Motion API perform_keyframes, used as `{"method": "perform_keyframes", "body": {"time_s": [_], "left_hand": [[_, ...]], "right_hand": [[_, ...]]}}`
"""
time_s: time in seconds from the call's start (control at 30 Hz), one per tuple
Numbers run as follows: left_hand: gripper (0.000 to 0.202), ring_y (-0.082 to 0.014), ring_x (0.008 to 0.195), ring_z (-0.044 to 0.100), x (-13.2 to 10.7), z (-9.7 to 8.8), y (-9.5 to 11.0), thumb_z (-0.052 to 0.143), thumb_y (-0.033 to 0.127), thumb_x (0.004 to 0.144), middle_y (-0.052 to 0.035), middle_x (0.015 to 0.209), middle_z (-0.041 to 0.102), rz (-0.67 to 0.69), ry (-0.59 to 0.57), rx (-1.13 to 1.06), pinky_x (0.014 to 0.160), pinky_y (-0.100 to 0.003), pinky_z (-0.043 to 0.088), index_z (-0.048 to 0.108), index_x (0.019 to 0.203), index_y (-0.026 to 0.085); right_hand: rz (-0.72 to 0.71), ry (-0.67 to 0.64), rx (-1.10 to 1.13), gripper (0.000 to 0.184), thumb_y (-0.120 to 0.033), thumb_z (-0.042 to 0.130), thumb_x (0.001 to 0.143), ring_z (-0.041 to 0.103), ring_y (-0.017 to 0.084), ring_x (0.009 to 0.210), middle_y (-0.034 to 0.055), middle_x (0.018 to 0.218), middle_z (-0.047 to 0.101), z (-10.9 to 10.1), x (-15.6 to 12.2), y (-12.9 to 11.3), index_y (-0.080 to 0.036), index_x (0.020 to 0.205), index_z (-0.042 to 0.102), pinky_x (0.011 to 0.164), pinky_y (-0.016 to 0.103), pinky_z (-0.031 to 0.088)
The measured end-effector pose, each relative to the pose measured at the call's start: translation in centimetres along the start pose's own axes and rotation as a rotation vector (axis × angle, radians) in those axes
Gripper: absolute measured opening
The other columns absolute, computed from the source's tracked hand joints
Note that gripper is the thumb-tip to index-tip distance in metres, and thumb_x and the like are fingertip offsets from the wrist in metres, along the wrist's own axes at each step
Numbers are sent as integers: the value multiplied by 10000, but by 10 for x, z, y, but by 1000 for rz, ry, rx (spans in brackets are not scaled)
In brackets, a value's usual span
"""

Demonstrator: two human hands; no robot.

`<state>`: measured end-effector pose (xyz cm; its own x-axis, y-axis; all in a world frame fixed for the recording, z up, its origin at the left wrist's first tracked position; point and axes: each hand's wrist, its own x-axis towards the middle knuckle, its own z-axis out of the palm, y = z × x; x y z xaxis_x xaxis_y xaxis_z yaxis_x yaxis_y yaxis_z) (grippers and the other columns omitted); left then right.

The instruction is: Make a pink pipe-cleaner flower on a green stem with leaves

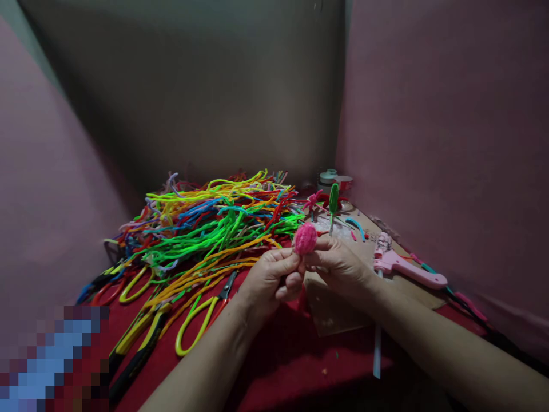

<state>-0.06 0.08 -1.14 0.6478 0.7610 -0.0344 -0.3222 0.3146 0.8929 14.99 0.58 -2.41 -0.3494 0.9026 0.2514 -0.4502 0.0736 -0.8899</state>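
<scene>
A small rounded bud of pink pipe cleaner [306, 238] is held up between my two hands. My left hand [274, 273] pinches it from below, thumb and fingers pressed together and the other fingers curled. My right hand [337, 264] grips its lower right side, fingers closed; its fingertips are partly hidden behind the bud. Just beyond the right hand stands a green leaf-shaped pipe-cleaner piece [333, 200]; I cannot tell what supports it. A pink flower-like pipe-cleaner piece [313, 199] is next to it.
A large heap of colourful pipe cleaners [214, 223] covers the left of the red cloth [274, 366]. Yellow-handled scissors [197, 326] and yellow-black pliers [141, 343] are in front. On the right, a pink glue gun [405, 268] with a glue stick [377, 343] rests on a board [338, 315].
</scene>
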Motion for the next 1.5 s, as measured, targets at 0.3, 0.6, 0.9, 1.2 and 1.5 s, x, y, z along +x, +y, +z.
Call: {"method": "perform_keyframes", "body": {"time_s": [0.3, 0.6, 0.9, 1.2, 1.5], "left_hand": [[205, -26, 290, 320, 0, 9, 6, 582, 341, 788, 53, 521, 511, 64, 140, 157, 285, -158, 324, 504, 774, 153], [102, -106, 583, 538, 2, 7, -13, 472, 207, 845, -2, 651, 565, 718, 489, 1173, 573, -221, 435, 566, 827, 171], [132, -65, 501, 429, -1, 9, -7, 461, 209, 851, 48, 580, 457, 680, 550, 1151, 511, -186, 364, 557, 769, 171], [176, -38, 329, 321, -5, 23, 4, 540, 315, 802, 80, 464, 401, 359, 375, 409, 341, -176, 269, 544, 721, 159], [179, -33, 342, 422, -1, 10, 5, 553, 301, 805, 37, 536, 539, 177, 209, 225, 335, -142, 325, 545, 735, 137]], "right_hand": [[5, 143, 170, 99, -239, 753, 589, 432, 104, 564, -11, 628, 563, 15, 2, -1, -182, 618, 678, 553, 258, 332], [-2, 282, 132, 90, -216, 719, 617, 372, 84, 568, -29, 661, 532, 15, 3, 6, -176, 643, 643, 518, 232, 249], [17, 216, 104, 63, -196, 704, 628, 392, 88, 592, -22, 673, 543, 17, 1, 1, -181, 688, 690, 548, 237, 272], [63, 82, 232, 68, -197, 701, 653, 494, 113, 635, -10, 665, 593, 13, 1, 0, -187, 720, 690, 600, 253, 353], [90, 77, 358, 140, -239, 756, 558, 500, 125, 533, -11, 551, 591, 14, 2, 1, -181, 626, 648, 553, 264, 374]]}}
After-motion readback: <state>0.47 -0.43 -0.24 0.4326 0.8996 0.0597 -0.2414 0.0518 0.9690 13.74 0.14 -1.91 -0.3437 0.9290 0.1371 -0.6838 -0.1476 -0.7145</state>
